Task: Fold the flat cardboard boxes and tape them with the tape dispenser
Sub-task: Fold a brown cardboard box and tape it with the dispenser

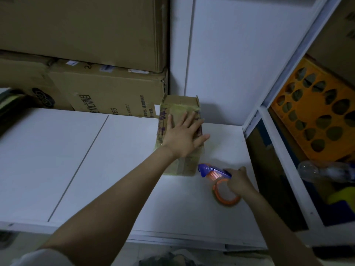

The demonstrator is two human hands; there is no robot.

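A small folded cardboard box (187, 164) stands on the white table (76, 160), its top covered with yellowish tape. My left hand (183, 136) lies flat on the box's top with the fingers spread. Just right of the box's near corner, my right hand (240, 181) grips the tape dispenser (217, 176), a blue and orange tool with an orange tape roll that rests on the table.
Large stacked cardboard cartons (107, 89) fill the back left behind the table. A white wall panel (230, 64) stands behind the box. To the right, a white frame (278, 150) borders a shelf with an orange perforated crate (317, 116) and a clear plastic bottle (315, 169).
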